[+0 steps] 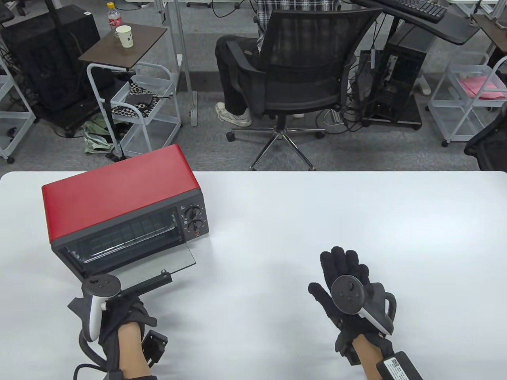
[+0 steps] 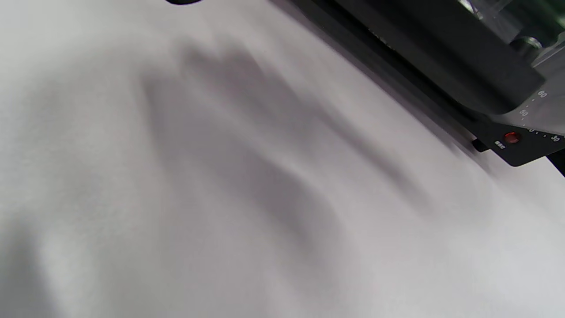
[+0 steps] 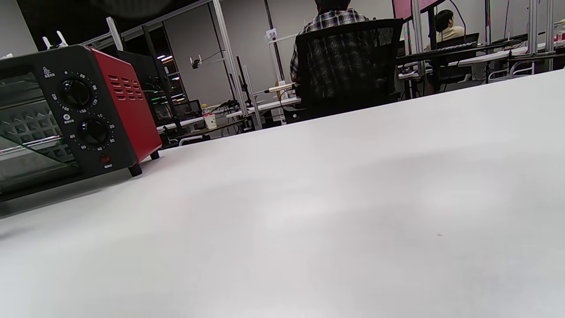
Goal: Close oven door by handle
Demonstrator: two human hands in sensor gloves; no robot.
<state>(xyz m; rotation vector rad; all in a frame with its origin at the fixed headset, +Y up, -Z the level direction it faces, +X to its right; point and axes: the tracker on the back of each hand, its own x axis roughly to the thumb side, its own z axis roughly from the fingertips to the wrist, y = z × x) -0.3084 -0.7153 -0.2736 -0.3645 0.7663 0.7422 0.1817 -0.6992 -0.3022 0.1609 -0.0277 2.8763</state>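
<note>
A red toaster oven (image 1: 119, 190) stands at the table's left, and it also shows in the right wrist view (image 3: 119, 101). Its glass door (image 1: 158, 261) hangs open, folded down toward me. The black bar handle (image 1: 152, 281) runs along the door's front edge; its underside shows in the left wrist view (image 2: 441, 57). My left hand (image 1: 122, 312) is at the handle's left end; its fingers are hidden under the tracker, so I cannot tell if it grips. My right hand (image 1: 342, 269) lies flat with fingers spread, empty, on the table to the right of the oven.
The white table (image 1: 297, 221) stretches wide to the right of the oven. Two control knobs (image 1: 194, 219) sit on the oven's right front panel. Beyond the far edge a person sits in a black office chair (image 1: 301, 71), and a small side table (image 1: 130, 43) stands at the back left.
</note>
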